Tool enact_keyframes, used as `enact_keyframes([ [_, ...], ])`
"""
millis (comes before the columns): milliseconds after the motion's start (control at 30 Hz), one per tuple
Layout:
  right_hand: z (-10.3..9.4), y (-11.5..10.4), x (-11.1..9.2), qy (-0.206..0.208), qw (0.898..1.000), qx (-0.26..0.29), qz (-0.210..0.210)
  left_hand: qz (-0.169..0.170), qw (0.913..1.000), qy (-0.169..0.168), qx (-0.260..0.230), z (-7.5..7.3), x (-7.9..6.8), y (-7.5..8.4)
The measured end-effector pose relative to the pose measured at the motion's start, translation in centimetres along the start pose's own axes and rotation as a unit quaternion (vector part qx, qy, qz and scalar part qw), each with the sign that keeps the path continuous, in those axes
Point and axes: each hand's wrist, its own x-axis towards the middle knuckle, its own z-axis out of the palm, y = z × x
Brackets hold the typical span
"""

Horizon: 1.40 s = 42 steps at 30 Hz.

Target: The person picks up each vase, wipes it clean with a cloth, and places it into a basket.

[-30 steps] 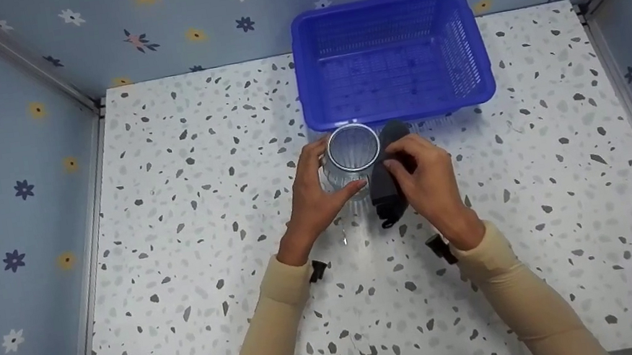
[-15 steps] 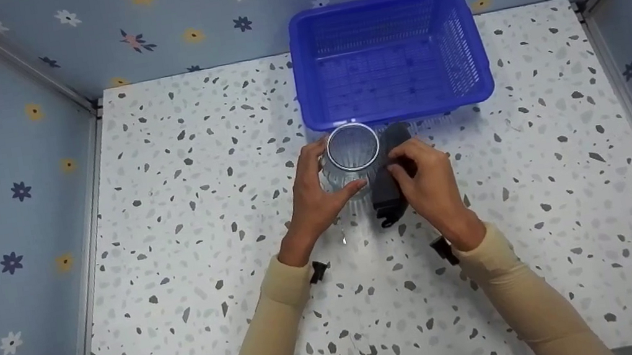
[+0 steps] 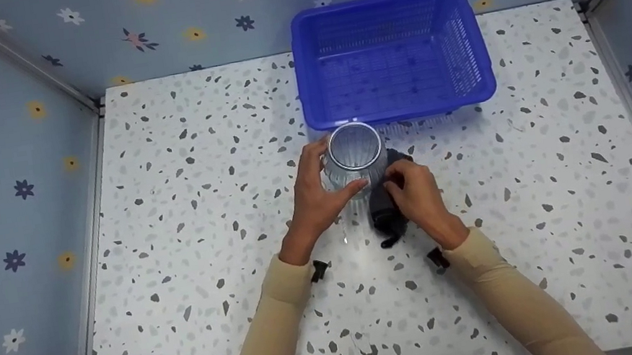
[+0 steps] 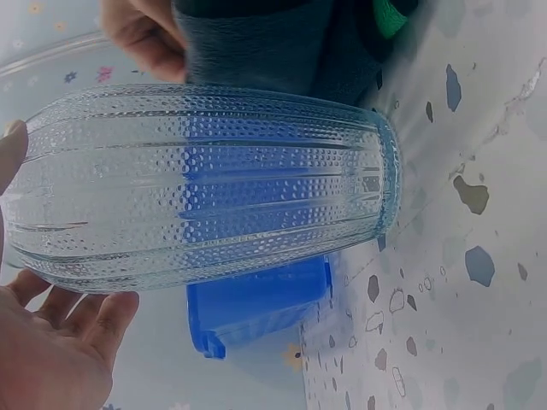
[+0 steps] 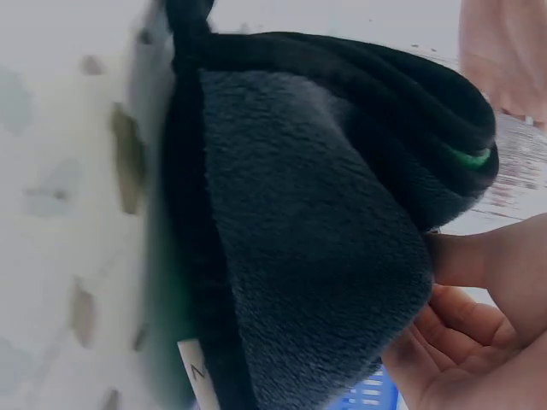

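Observation:
A clear ribbed glass vase (image 3: 356, 162) with a dimpled surface stands upright on the speckled table, its wide mouth facing up. My left hand (image 3: 316, 199) curves round its near and left side, thumb in front and fingers behind. To the right of the vase my right hand (image 3: 418, 190) pinches a dark grey fleecy cloth (image 3: 382, 208) between thumb and fingers. In the right wrist view the cloth (image 5: 308, 213) hangs in folds, with a black edge band, a white label and a bit of green. In the left wrist view it shows close behind the vase (image 4: 205, 188).
A blue plastic basket (image 3: 400, 111) with slotted walls stands at the back, just beyond the vase. Flower-patterned panels (image 3: 190, 8) enclose the table (image 3: 197, 176) at the back and both sides.
My right hand has drawn the cloth toward me along the right side of the vase, and the cloth's lower end hangs nearer. The left hand and vase have stayed put.

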Motion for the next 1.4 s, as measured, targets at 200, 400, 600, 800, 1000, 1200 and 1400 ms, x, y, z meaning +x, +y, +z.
enact_keyframes([
  [200, 0.6, 0.7, 0.3, -0.019, 0.999, -0.028, 0.011, 0.001, 1.0000, 0.000, 0.009, 0.0, 0.0, -0.1],
  [400, 0.1, 0.1, 0.1, -0.011, 1.000, -0.013, 0.020, 0.002, 0.9999, -0.003, 0.013, -0.1, 0.0, -0.1],
  [600, -1.4, -1.4, -0.2, 0.025, 1.000, 0.014, -0.001, 0.001, 0.9999, -0.007, 0.015, -0.2, 0.0, -0.1],
  [800, -2.9, -2.8, -0.2, 0.060, 0.997, 0.035, -0.033, 0.007, 0.9998, -0.004, 0.019, -0.2, 0.0, -0.1],
  [1000, -3.9, -4.6, 0.0, 0.094, 0.992, 0.056, -0.064, 0.012, 0.9996, -0.004, 0.024, -0.2, 0.0, -0.1],
  [1200, -4.5, -6.2, 0.4, 0.105, 0.989, 0.039, -0.095, 0.022, 0.9994, -0.004, 0.027, -0.1, 0.0, -0.2],
  [1400, -4.6, -7.0, 0.5, 0.099, 0.991, 0.021, -0.086, 0.029, 0.9994, 0.002, 0.020, -0.1, 0.0, -0.3],
])
